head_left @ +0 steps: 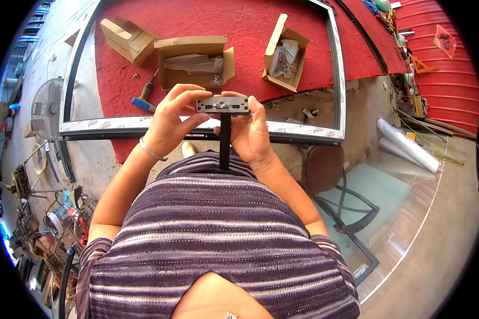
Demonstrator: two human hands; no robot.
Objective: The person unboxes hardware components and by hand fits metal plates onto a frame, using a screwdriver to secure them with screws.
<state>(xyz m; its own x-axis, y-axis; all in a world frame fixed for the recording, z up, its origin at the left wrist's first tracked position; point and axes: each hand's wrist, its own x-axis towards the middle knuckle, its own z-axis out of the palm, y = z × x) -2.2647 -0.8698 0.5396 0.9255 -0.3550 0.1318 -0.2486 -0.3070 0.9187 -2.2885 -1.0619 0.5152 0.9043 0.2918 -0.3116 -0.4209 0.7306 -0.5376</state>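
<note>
Between my two hands, in front of my waist, is a window handle [225, 141] with a black lever pointing down toward me. Its silver base plate [210, 105] lies crosswise at the top, with slots and screw holes facing up. My left hand [167, 118] pinches the plate's left end between thumb and fingers. My right hand [252, 137] supports the right end, the thumb along its edge and the palm behind the lever. Beyond them stands an open cardboard box [191, 48] with plastic-wrapped parts inside. A screwdriver with a blue grip [142, 103] lies left of that box.
A large window frame [303, 129] with protective film lies around the red cloth [239, 21]. Two more open boxes [129, 42] [299, 78] sit on it. A stool [324, 169] and glass pane [380, 186] are at right; a fan [47, 109] and clutter are at left.
</note>
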